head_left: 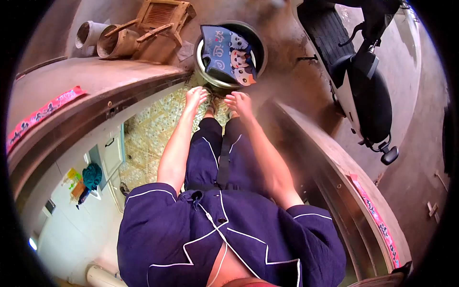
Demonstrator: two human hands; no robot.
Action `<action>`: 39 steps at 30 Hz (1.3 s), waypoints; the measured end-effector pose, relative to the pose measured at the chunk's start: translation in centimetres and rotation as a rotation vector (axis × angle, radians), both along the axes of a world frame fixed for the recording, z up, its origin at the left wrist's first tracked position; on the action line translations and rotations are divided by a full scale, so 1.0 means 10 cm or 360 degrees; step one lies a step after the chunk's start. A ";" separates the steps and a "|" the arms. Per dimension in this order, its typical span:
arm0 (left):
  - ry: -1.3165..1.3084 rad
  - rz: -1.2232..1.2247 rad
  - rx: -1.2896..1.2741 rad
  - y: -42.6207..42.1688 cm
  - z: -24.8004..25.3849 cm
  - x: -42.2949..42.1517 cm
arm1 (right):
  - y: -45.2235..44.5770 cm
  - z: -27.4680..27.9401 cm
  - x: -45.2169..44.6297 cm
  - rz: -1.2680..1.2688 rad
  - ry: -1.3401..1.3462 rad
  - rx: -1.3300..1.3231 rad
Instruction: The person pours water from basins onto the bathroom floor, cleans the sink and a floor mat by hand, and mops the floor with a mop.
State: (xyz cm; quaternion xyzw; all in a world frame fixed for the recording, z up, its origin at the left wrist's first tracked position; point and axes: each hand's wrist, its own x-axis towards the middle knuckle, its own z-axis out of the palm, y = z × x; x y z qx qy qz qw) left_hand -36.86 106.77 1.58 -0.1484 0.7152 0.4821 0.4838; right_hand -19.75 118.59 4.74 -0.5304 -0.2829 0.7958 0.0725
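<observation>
Both arms reach forward, away from the dark blue shirt. My left hand [195, 97] is raised with its fingers curled loosely inward and holds nothing visible. Facing it, my right hand [239, 103] is also empty, its fingers slightly bent and apart from the thumb. The hands do not touch. Just beyond them stands a round metal basin [262, 46] on the floor. A blue-grey mat [219, 49] printed with cartoon cats and lettering lies over a pale inner bowl in the basin. Neither hand touches the mat.
Door frames stand on both sides, with red paper strips [45, 115] on them. At the upper left are a wooden chair [160, 19] and two buckets [90, 35]. A scooter [368, 91] is parked at the right. Patterned tiles [149, 125] cover the floor at left.
</observation>
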 end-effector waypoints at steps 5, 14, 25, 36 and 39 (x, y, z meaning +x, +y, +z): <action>-0.0171 0.0196 0.0442 0.18 0.39 0.46 | 0.22 0.07 0.10 0.0055 0.0079 0.0053; -0.0090 0.0211 0.0589 0.22 0.75 0.38 | 0.47 0.23 0.36 0.0006 0.0029 0.0125; -0.0258 0.0713 0.1061 -0.07 0.89 0.27 | 0.68 0.75 0.02 -0.0002 0.0671 -0.0286; -0.0547 0.1193 0.1406 -0.03 1.58 -0.08 | 0.00 1.19 -1.03 0.1770 0.0600 0.2749; -0.0524 0.1503 0.1695 -0.41 1.84 -0.03 | -0.05 1.00 -1.23 0.1772 0.0136 0.1620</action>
